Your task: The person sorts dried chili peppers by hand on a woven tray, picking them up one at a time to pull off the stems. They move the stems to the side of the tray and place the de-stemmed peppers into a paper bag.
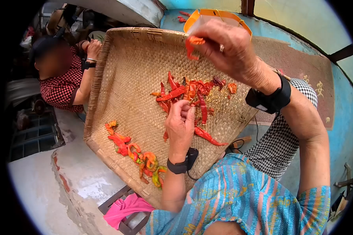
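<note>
My right hand is raised over the far rim of a woven bamboo tray, beside an orange-edged white box. Pinched in its fingers is a red chili pepper, hanging downward. My left hand rests low at the near side of a pile of dried red chili peppers. Its thumb and fingertips are pressed together against the pile; what they hold is too small to name. Pale seeds are scattered to the right of the pile. Both wrists wear black straps.
A second group of red, orange and green peppers lies at the tray's near left. Another person sits at the left with a hand by the rim. A pink cloth hangs on a stool below. A mat covers floor at right.
</note>
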### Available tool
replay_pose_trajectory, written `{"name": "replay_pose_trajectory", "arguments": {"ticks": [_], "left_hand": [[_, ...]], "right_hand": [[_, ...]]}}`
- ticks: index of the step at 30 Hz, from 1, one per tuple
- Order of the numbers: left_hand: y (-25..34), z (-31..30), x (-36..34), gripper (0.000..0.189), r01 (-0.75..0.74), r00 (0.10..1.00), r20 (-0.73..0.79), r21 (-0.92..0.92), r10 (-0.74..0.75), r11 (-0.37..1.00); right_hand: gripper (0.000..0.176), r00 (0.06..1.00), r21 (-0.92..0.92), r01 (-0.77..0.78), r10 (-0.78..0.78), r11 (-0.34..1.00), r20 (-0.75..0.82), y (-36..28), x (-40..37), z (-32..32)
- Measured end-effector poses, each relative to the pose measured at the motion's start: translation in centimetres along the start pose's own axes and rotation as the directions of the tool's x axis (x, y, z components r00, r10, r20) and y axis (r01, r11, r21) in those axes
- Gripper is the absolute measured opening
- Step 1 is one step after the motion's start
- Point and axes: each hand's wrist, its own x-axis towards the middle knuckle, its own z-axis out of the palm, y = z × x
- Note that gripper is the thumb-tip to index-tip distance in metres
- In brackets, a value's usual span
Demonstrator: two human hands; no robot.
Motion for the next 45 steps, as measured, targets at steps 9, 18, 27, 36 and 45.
{"name": "replay_pose_trajectory", "arguments": {"ticks": [9, 18, 27, 36, 45], "left_hand": [[-0.6, 1.6, 0.5, 0.016, -0.251, 0.968, 0.111, 0.532, 0.227, 0.809], [-1.6, 1.6, 0.6, 0.009, -0.23, 0.973, 0.143, 0.522, 0.181, 0.821], [-0.8, 1.5, 0.3, 0.014, -0.31, 0.951, 0.202, 0.571, 0.235, 0.76], [0.4, 0.8, -0.2, 0.009, -0.094, 0.99, -0.08, 0.229, 0.115, 0.969], [1.1, 1.4, 0.2, 0.011, -0.275, 0.931, -0.188, 0.199, 0.312, 0.941]], "right_hand": [[0.013, 0.929, -0.33, -0.037, 0.155, 0.943, 0.337, 1.3, -1.8, 0.2], [0.013, 0.556, -0.038, 0.136, -0.045, 0.99, 0.83, -2.9, -6.3, 2.3], [0.014, 0.513, -0.034, 0.178, -0.063, 0.983, 0.856, -2.9, -8.1, 3.1], [0.029, 0.502, -0.242, -0.313, 0.376, 0.919, 0.779, -4.1, -5.8, 2.1], [0.035, 0.253, 0.092, -0.937, 0.472, 0.337, 0.845, -3.8, -4.8, 2.0]]}}
